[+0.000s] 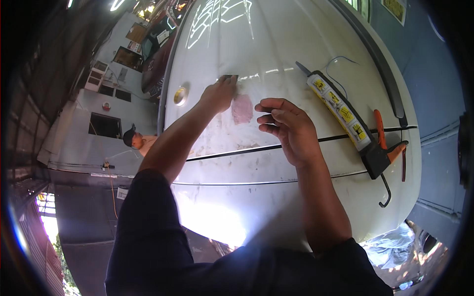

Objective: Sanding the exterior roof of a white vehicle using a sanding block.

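Observation:
A white vehicle roof (pixel 281 44) curves across the middle. My left hand (pixel 219 94) presses its fingers over a small dark flat piece (pixel 231 77), mostly covered, so its kind is unclear. Just below and to the right of those fingers lies a rough pink patch (pixel 242 109), which looks like body filler. My right hand (pixel 289 123) hovers to the right of the patch, fingers bent and apart; dark areas between them are too shadowed to read, but nothing held shows.
A tape roll (pixel 180 96) sits at the left. On the right lies a caulking gun (pixel 369 157) with a yellow-labelled cartridge (pixel 340 111), beside an orange-handled tool (pixel 379 129) and a thin blue wire (pixel 332 79). A person in a dark cap (pixel 130 135) is at far left.

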Available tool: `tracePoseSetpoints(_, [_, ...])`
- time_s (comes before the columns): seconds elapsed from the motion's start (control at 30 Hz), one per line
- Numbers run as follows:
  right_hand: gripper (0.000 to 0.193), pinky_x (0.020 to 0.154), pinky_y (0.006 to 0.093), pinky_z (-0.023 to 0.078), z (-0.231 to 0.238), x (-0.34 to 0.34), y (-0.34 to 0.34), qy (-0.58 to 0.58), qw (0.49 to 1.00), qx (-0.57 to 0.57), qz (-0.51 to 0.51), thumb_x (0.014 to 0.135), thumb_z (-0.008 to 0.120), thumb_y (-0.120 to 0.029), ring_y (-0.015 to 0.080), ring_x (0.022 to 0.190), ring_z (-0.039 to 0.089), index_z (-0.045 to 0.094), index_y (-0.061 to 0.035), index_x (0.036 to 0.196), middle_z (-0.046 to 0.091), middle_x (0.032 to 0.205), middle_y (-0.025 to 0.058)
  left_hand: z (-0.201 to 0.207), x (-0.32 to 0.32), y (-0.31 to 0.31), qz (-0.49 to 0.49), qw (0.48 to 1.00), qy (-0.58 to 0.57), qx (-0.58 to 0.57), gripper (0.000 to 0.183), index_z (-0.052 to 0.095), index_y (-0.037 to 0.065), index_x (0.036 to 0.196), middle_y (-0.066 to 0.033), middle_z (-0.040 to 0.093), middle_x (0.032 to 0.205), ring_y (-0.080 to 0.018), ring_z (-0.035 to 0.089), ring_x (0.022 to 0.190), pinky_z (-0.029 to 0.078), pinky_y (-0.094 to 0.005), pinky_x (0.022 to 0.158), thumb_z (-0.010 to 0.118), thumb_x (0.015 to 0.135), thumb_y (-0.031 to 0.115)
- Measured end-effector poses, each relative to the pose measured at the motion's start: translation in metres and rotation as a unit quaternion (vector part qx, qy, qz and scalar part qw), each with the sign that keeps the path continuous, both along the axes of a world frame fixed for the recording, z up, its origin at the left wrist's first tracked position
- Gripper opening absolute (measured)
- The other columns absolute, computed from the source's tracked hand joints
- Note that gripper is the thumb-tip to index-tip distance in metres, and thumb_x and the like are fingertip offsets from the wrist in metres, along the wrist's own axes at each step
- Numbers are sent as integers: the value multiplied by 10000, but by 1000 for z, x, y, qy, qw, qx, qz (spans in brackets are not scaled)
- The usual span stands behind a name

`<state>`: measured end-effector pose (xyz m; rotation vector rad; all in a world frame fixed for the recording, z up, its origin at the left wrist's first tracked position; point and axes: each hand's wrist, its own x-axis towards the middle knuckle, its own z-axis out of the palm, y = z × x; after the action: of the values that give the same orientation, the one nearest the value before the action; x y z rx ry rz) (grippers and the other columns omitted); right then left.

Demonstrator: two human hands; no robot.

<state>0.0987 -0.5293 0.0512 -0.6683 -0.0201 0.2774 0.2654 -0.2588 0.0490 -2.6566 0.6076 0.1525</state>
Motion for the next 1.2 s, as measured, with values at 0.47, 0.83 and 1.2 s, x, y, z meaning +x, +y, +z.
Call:
tracePoseSetpoints(0.47, [370,1028,394,574,-6,-1,-5,15,1000,-4,-4,1038,603,-151,202,1078,724,696,11,1358,768,1289,135,-2,-29,11,-40,998,15,-35,696,432,37,1651,-185,548,1642,-363,563,1515,631,-475,1061,582,974,-30])
tracePoseSetpoints(0.83, [356,1020,394,581,-5,-1,0,4,1000,-5,0,1040,603,-148,208,1074,726,706,10,1342,768,1287,134,9,-41,-7,4,996,79,-44,764,380,10,1715,-202,523,1704,-343,479,1603,525,-445,1218,544,970,-42])
tracePoseSetpoints(1.2, [361,1015,391,584,-2,-1,1,2,1000,-12,8,1050,596,-145,199,1068,728,696,14,1358,763,1293,137,-3,-43,20,-64,996,-16,-52,694,410,27,1668,-189,628,1556,-360,561,1514,615,-480,1086,552,991,-25])
